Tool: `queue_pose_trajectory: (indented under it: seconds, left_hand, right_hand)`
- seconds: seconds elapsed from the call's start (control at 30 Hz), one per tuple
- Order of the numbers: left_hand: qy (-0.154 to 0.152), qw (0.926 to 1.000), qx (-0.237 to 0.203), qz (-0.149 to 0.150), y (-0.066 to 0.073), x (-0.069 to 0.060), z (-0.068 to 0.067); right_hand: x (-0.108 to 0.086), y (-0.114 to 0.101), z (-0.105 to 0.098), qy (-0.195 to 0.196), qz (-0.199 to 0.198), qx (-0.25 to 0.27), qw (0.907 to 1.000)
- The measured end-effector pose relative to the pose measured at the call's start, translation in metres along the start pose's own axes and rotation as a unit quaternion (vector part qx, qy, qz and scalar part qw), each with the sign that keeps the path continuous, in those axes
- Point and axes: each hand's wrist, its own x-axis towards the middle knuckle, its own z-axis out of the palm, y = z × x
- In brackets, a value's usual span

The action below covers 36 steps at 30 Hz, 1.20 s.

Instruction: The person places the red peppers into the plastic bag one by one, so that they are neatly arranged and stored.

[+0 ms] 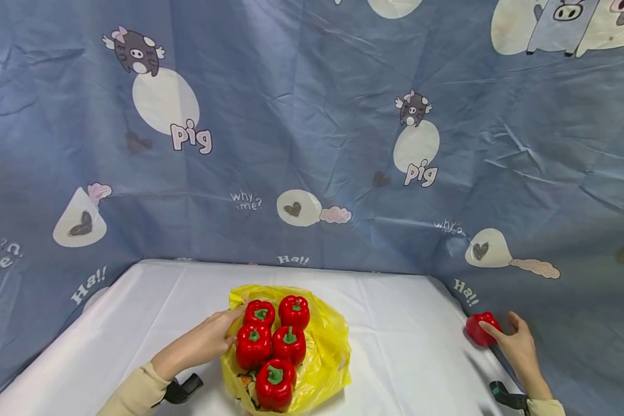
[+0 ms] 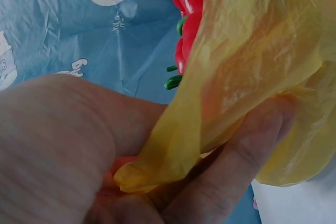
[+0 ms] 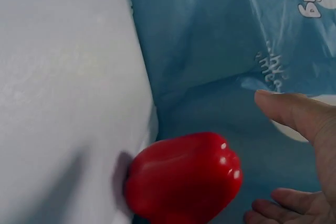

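A yellow plastic bag [image 1: 333, 346] lies spread open on the table, with several red bell peppers [image 1: 289, 344] with green stems grouped on it. My left hand [image 1: 215, 335] grips the bag's left edge; in the left wrist view, bunched yellow film [image 2: 181, 150] runs between thumb and fingers. Far to the right, another red bell pepper [image 1: 482, 329] rests at the table's right edge. Beside it is my right hand [image 1: 520, 351], thumb and fingers spread. The right wrist view shows a gap between those fingers and the pepper [image 3: 184, 177].
A white cloth covers the table [image 1: 395, 323]. Blue printed fabric [image 1: 291, 144] stands as a wall behind it and along both sides. The right-hand pepper is close against the side fabric [image 3: 210, 98].
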Motion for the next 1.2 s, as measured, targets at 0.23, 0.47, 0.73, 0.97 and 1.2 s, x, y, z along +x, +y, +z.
queue_pose_trajectory:
  seconds: [0.23,0.47,0.73,0.97,1.2]
  left_hand:
    - [-0.002,1.0,0.0,0.007,-0.001,-0.001,0.0]
    - [-0.005,1.0,0.003,0.004,-0.002,-0.003,0.0]
    - [-0.006,0.9999,0.003,0.011,-0.002,-0.002,-0.001]
    - [-0.005,0.9998,0.009,0.017,-0.003,-0.002,-0.001]
    - [-0.008,0.9998,0.006,0.016,-0.003,-0.002,0.0]
  right_hand:
    - [0.009,0.017,0.008,0.003,0.023,-0.018,0.9996]
    - [0.018,0.027,0.018,0.005,0.048,-0.018,0.9986]
    - [0.021,0.027,0.019,-0.001,0.044,-0.016,0.9989]
    - [0.022,0.036,0.02,0.001,0.039,-0.02,0.999]
    - [0.022,0.042,0.024,0.012,0.033,-0.041,0.9986]
